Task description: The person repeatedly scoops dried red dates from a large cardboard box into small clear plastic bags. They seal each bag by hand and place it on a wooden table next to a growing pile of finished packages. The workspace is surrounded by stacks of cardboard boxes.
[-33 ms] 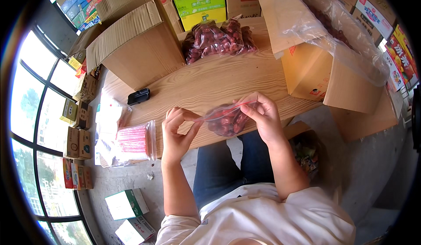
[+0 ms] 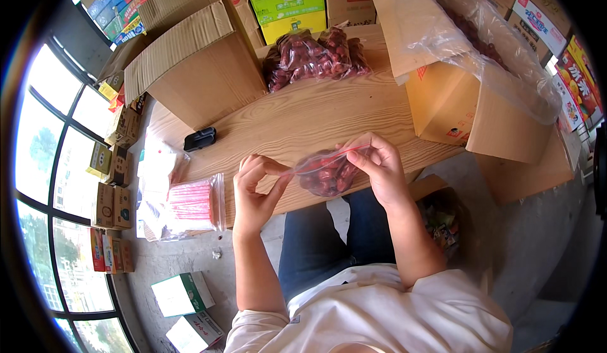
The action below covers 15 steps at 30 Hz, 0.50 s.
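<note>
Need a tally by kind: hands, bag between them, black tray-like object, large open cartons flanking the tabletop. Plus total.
Left hand and right hand: 2
Held bag of dark-red fruit: 1
Black tray-like object: 1
Left open carton and right open carton: 2
Total: 6

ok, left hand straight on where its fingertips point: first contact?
The left hand pinches the left end of the zip bag, so likely the bag's filled body first, then the right hand. Depth is unclear from one view.
</note>
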Each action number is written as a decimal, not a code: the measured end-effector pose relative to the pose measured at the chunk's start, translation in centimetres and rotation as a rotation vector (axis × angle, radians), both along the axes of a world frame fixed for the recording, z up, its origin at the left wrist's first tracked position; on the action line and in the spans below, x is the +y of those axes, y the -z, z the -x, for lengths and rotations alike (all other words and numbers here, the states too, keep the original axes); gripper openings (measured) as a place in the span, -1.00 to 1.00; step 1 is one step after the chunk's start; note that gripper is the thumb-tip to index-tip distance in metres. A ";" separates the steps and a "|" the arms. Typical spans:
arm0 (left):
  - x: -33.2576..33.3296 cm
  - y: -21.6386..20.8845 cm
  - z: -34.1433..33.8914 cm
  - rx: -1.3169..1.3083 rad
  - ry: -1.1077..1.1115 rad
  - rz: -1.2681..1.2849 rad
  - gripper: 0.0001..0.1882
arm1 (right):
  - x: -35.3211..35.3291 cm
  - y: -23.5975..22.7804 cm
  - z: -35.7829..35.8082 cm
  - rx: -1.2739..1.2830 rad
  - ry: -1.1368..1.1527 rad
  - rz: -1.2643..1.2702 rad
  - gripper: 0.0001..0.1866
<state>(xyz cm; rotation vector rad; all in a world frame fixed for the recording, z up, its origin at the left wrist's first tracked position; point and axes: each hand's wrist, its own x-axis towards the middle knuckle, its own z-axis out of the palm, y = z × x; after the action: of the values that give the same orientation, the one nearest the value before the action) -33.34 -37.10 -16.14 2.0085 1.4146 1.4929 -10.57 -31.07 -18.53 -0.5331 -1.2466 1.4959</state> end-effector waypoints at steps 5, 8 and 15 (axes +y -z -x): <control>-0.1 0.1 -0.1 -0.076 -0.001 0.053 -0.88 | 0.0 -0.1 -0.2 0.008 -0.031 0.039 -0.93; -0.2 0.1 0.0 -0.102 -0.010 0.078 -0.88 | 0.0 0.0 -0.1 0.012 -0.034 0.052 -0.93; -0.2 0.5 0.1 -0.172 0.003 0.122 -0.88 | -0.1 0.1 0.0 0.027 -0.015 0.027 -0.93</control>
<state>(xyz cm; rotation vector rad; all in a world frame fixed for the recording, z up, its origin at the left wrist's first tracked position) -33.40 -37.33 -16.59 1.7637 1.3962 1.4997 -10.61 -31.12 -18.60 -0.5206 -1.2140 1.5298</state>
